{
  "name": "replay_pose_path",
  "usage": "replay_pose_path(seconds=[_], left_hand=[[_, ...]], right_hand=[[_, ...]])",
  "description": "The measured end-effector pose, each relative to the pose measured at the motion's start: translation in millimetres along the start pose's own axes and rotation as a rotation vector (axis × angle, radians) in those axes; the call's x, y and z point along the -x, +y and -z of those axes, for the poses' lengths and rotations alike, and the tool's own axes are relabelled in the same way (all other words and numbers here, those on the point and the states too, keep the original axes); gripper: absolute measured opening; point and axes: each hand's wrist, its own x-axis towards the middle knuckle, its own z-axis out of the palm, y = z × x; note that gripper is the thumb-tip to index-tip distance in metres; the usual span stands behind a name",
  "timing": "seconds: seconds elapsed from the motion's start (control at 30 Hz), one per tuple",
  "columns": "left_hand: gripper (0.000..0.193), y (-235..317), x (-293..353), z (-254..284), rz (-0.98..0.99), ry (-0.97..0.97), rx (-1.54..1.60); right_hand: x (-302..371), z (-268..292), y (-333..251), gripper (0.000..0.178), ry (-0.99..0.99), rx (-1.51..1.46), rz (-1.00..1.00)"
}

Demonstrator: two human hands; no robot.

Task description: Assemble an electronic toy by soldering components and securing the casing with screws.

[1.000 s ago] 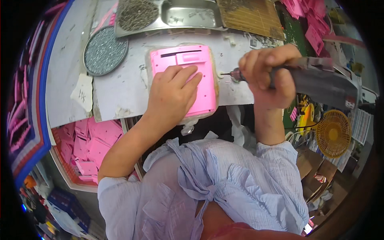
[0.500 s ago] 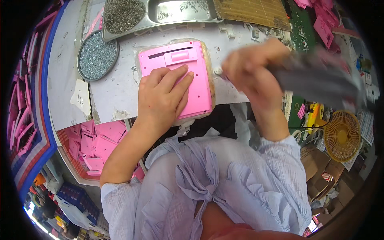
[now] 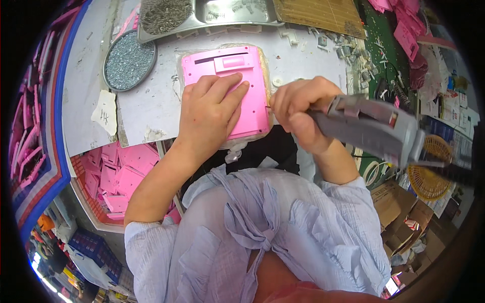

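A pink plastic casing (image 3: pixel 255 103) lies on a padded, plastic-wrapped rest on the bench, its slot toward the far edge. My left hand (image 3: pixel 209 108) is spread over the casing's left and middle part, fingers stretched out. In my right hand (image 3: pixel 308 111) is a grey electric screwdriver (image 3: pixel 371 123), gripped near its front end and held almost level. Its thin tip reaches the right edge of the casing; whether it touches a screw there is too small to tell. A small white round piece (image 3: pixel 277 81) sits just right of the casing.
A round dish (image 3: pixel 105 70) of small screws stands at the far left, near a torn paper piece (image 3: pixel 105 113). Behind is a metal tray (image 3: pixel 212 24) with springs, beside cardboard (image 3: pixel 318 17). Pink parts fill a crate (image 3: pixel 103 225) at lower left. A yellow fan (image 3: pixel 429 182) stands right.
My right hand has brought the screwdriver down and left to the casing's right edge. My left hand still rests on the casing. The whole view has shifted slightly.
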Motion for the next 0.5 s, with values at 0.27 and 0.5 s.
replay_pose_path(seconds=[0.27,0.5], left_hand=[[0.036,-54.2,-28.8,17.0,-0.037,0.033,-0.128],[0.038,-88.8,136.4,84.6,0.352,0.713,0.312]], right_hand=[[-32.3,0.3,-34.0,0.025,-0.044,-0.399,0.118],[-52.7,47.9,-52.1,0.024,-0.152,-0.356,0.209]])
